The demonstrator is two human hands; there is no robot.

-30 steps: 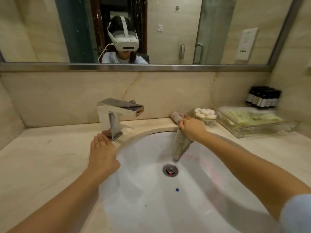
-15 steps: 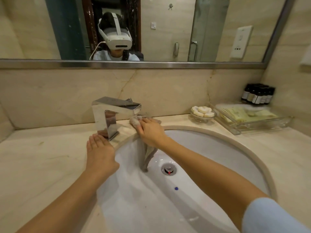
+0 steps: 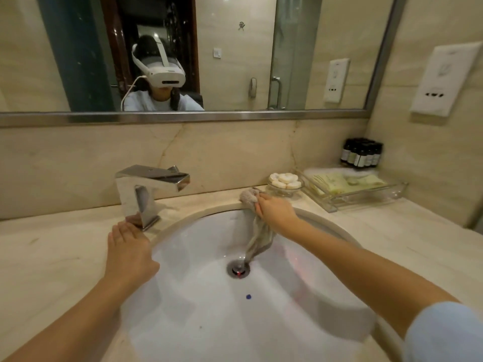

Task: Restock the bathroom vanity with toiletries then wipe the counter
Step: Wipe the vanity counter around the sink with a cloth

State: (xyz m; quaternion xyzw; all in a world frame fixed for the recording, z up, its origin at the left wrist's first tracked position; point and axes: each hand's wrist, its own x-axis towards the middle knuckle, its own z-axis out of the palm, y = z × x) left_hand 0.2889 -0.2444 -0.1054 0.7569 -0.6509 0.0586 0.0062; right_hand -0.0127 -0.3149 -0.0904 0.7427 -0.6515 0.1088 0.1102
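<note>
Right hand (image 3: 274,211) sat at the far rim of the sink (image 3: 198,322), fingers (image 3: 261,202) curled tight round a grey cloth (image 3: 257,231); one bunched end pressed on the surface (image 3: 52,257) just behind the rim, the rest hung down into the basin, its tip just beside the drain (image 3: 237,269). Left hand (image 3: 128,249) lay flat, palm down, fingers straight and together, gripping nothing, on the rim's left edge just in front of the tap (image 3: 146,189). Soap dish (image 3: 285,182) stood just right of the cloth, close but apart. Clear tray (image 3: 350,189) of pale green packets beyond it, near the right wall; dark bottles (image 3: 362,152) in the back corner. Open surface lay left of the tap and along the right front. Bottle labels and packet print too small to read. Small blue spot (image 3: 248,296) on the basin's near slope.
</note>
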